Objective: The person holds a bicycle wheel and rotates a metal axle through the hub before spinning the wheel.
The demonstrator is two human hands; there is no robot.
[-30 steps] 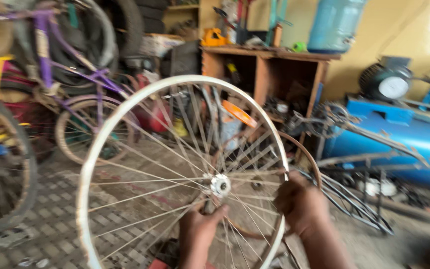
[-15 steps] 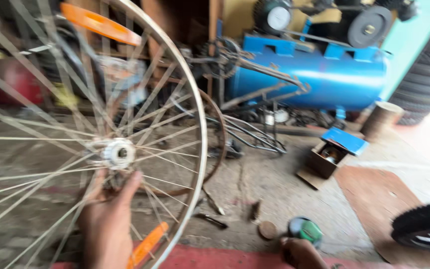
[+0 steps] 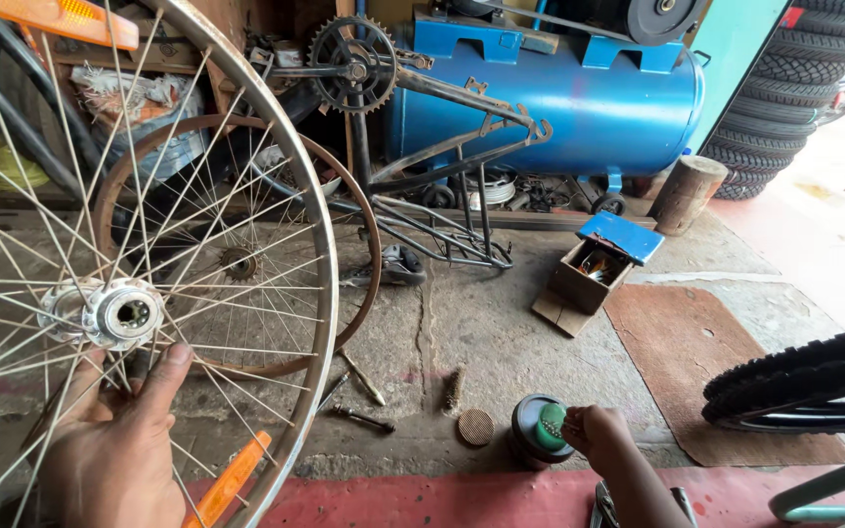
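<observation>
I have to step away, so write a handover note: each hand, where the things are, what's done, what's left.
Left hand holds the spoked wheel upright, thumb just under the hub.
Right hand reaches into the small open tin on the floor, fingers on something green inside.
The tin's lid lies beside it; hand tools lie near the rim.
Done: tin opened. Left: nothing from the tin is on the hub yet.

cracked concrete floor point(image 3: 501, 323), blue tank point(image 3: 559, 98), stacked tyres point(image 3: 784, 88) behind.
</observation>
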